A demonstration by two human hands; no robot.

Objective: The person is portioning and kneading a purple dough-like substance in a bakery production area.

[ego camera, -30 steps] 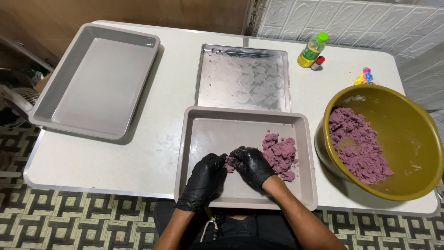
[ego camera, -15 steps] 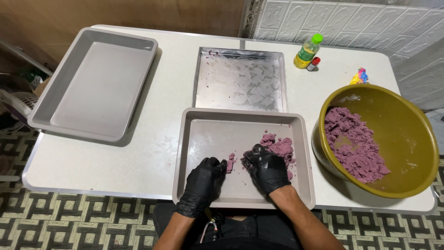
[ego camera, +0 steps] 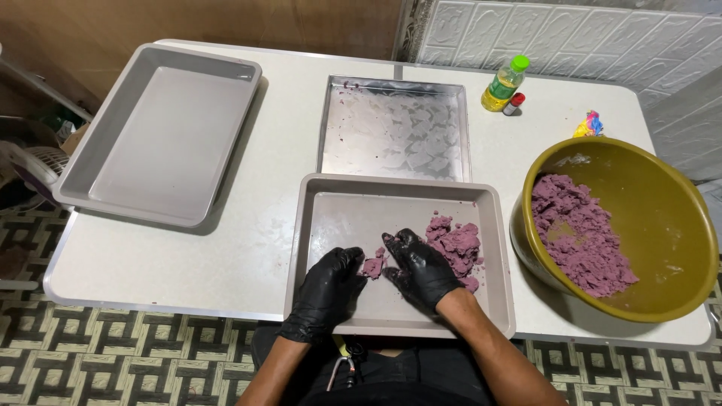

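Both hands wear black gloves and rest inside a grey baking tray (ego camera: 331,218) at the table's near edge. Between my left hand (ego camera: 329,289) and my right hand (ego camera: 421,267) sits a small lump of purple dough (ego camera: 372,265), which the fingers of both hands pinch. A bigger pile of purple dough (ego camera: 459,244) lies in the same tray, just right of my right hand. More purple dough (ego camera: 575,233) fills part of an olive-yellow bowl (ego camera: 662,225) at the right.
An empty grey tray (ego camera: 158,131) lies at the far left. A shiny metal tray (ego camera: 395,128) with smears sits behind the near tray. An oil bottle (ego camera: 502,84), a small red-capped bottle (ego camera: 514,104) and a colourful wrapper (ego camera: 589,124) stand at the back right.
My right hand went to the big dough pile and came back toward the left hand with a small lump. The left hand hardly moved.
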